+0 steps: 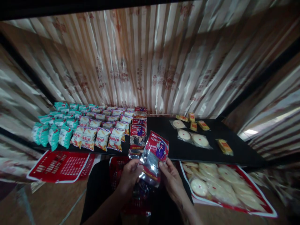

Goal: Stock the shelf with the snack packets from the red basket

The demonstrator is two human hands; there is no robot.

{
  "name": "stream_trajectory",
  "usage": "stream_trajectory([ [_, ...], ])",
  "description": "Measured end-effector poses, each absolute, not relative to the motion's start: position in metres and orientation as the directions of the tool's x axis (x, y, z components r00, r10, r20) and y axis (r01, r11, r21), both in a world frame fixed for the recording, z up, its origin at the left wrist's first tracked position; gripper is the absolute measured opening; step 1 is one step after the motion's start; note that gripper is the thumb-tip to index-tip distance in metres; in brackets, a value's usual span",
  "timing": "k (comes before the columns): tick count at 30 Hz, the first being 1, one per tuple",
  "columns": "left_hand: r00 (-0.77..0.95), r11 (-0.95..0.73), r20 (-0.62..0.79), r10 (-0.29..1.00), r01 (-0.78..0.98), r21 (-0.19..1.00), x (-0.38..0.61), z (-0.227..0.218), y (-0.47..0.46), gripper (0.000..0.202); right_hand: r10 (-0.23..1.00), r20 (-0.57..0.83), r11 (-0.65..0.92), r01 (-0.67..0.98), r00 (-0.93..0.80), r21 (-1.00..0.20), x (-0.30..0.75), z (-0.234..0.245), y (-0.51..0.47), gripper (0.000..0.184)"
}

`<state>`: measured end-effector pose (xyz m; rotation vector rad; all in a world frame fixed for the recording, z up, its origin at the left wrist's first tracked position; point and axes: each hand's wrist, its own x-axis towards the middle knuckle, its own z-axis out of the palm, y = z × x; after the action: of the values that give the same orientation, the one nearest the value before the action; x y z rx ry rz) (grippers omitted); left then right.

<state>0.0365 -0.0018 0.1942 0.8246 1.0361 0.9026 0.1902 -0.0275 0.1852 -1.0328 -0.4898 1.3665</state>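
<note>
Between my two hands is a red and purple snack packet point(156, 148) with a clear window, tilted and held up in front of the black shelf. My left hand point(131, 173) is closed on its lower left edge. My right hand point(170, 173) grips the right edge, thumb on the front. Just behind it on the shelf stands a column of like packets point(137, 134), one behind another. Below my hands, a red basket point(116, 165) sits between my knees with more of these shiny packets point(142, 190) in it, partly hidden by my arms.
Left on the black shelf point(161, 128) stand rows of white snack bags point(102, 137) and teal bags point(53, 136). Right lie round white flatbreads point(200, 140) and yellow packets point(225, 147). Red baskets point(58, 165) flank me; the right one holds flatbreads point(222, 187). Corrugated sheeting point(150, 62) backs the shelf.
</note>
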Motion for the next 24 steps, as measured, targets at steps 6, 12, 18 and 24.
stream_trajectory([
  [6,0.183,0.38,-0.344,0.921,-0.216,0.9,0.046,0.201,0.036,0.026,0.934,-0.257,-0.127,-0.444,0.247,-0.887,0.196,0.188,0.012,0.06],
  [12,0.048,0.211,-0.206,0.977,-0.177,0.961,0.06,0.185,0.091,0.036,0.933,-0.158,-0.051,-0.315,0.323,-0.948,0.207,0.195,0.086,0.072],
  [18,-0.053,-0.082,0.096,0.994,0.211,0.974,0.071,0.171,0.144,0.041,0.922,-0.031,-0.035,0.005,0.387,-0.999,0.221,0.19,0.164,0.07],
  [24,0.059,-0.193,0.189,0.98,0.489,0.85,0.078,0.172,0.161,0.042,0.928,0.057,-0.104,0.403,0.368,-0.909,0.23,0.185,0.217,0.058],
])
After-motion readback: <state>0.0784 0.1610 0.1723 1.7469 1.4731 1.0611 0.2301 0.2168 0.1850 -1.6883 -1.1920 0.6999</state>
